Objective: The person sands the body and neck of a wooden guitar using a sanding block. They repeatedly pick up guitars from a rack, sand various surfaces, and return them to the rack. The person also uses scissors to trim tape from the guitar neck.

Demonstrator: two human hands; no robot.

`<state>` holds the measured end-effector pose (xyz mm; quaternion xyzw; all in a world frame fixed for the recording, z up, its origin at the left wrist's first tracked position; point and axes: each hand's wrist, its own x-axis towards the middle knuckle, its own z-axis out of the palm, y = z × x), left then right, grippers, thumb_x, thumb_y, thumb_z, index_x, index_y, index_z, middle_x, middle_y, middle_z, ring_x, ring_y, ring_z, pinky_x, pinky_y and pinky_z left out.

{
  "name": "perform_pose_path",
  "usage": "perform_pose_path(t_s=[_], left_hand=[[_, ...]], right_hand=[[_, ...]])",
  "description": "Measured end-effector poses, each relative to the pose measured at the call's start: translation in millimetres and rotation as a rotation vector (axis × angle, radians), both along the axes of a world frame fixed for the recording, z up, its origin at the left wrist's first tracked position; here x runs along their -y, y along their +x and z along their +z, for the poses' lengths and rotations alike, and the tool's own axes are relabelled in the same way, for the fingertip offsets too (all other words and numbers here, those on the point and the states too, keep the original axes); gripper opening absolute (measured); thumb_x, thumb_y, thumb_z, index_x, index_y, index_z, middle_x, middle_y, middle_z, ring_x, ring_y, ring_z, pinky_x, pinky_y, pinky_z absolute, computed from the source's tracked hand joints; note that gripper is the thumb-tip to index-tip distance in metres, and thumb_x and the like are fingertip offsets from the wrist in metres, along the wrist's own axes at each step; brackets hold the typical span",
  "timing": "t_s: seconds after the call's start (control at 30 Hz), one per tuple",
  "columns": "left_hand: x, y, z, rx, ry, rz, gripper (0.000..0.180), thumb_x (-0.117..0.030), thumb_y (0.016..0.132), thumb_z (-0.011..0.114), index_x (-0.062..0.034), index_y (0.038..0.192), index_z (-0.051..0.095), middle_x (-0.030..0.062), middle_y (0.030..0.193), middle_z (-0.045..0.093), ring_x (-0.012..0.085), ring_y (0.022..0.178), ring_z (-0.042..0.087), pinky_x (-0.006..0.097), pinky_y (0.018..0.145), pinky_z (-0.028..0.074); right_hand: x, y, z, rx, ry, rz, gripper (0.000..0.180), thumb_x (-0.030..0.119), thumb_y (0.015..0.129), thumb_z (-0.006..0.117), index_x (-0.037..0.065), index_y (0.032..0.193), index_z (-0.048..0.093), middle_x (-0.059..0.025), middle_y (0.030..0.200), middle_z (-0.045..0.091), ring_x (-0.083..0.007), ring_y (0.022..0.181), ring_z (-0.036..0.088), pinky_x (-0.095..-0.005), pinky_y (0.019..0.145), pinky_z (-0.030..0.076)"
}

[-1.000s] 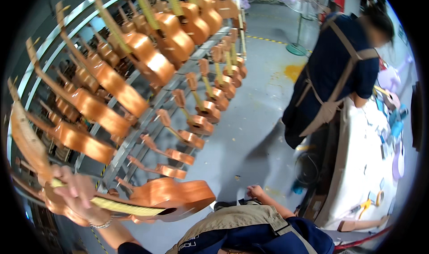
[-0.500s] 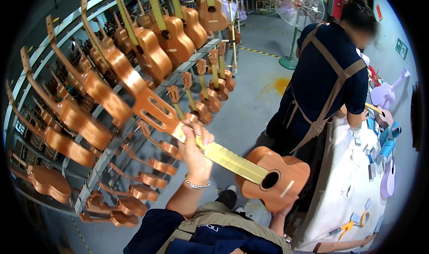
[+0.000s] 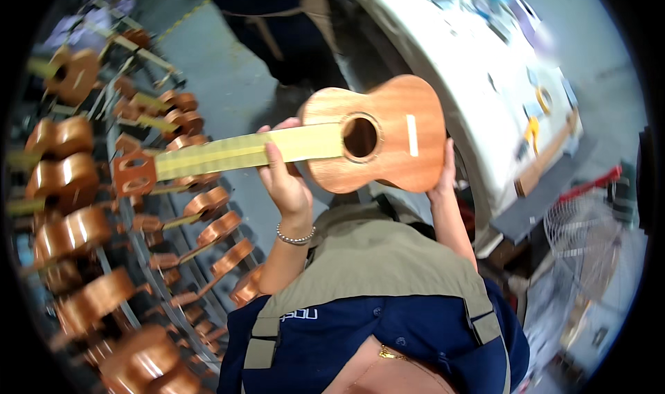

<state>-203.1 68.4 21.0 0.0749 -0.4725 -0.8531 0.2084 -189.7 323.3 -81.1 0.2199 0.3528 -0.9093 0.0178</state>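
Observation:
A small brown ukulele (image 3: 395, 141) without strings lies across in front of me, its soundhole side facing up. Yellow tape covers its neck, and the slotted headstock (image 3: 134, 173) points left. My left hand (image 3: 282, 169) is wrapped round the neck near the body, with the thumb over the taped face. At the right end of the body, my right hand (image 3: 443, 172) holds the rounded lower edge; most of its fingers are hidden beneath.
Racks with several hanging ukuleles (image 3: 73, 235) stand on my left. To the right is a white-covered workbench (image 3: 443, 68) with a tape roll (image 3: 544, 100) and a yellow-handled tool (image 3: 530, 132). A co-worker (image 3: 277, 20) stands ahead. A wire fan guard (image 3: 582, 228) is at the right.
The ukulele has turned from a slant to nearly level, its headstock now clear of the rack guitars. My left hand has slid along the neck toward the body. My view has swung round.

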Motion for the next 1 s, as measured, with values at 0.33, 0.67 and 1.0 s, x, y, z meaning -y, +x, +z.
perform_pose_path(t_s=[0.33, 0.67, 1.0], left_hand=[[-13, -37, -15, 0.094, -0.127, -0.184, 0.040, -0.025, 0.098, 0.030, 0.0029, 0.127, 0.025, 0.0225, 0.122, 0.046, 0.0305, 0.115, 0.048, 0.042, 0.097, 0.040], [-36, -48, -23, 0.162, -0.020, -0.066, 0.045, -0.026, 0.097, 0.036, 0.0046, 0.128, 0.024, 0.0224, 0.122, 0.045, 0.0310, 0.114, 0.048, 0.043, 0.096, 0.041], [-63, -51, -10, 0.174, -0.074, -0.031, 0.045, -0.025, 0.097, 0.036, 0.0038, 0.130, 0.025, 0.0226, 0.127, 0.042, 0.0313, 0.116, 0.046, 0.045, 0.097, 0.040]], right_hand=[[-9, 6, -6, 0.163, 0.024, -0.139, 0.063, 0.054, 0.091, 0.037, 0.003, 0.128, 0.043, -0.0131, 0.127, 0.049, -0.0240, 0.113, 0.051, -0.0365, 0.094, 0.042], [-48, -19, 22, 0.200, 0.102, -0.004, 0.066, 0.054, 0.091, 0.036, 0.001, 0.130, 0.040, -0.0140, 0.129, 0.046, -0.0233, 0.116, 0.047, -0.0361, 0.096, 0.039], [-71, -40, 33, 0.261, 0.133, 0.009, 0.065, 0.051, 0.091, 0.040, -0.001, 0.129, 0.039, -0.0162, 0.128, 0.047, -0.0239, 0.115, 0.049, -0.0362, 0.095, 0.040]])
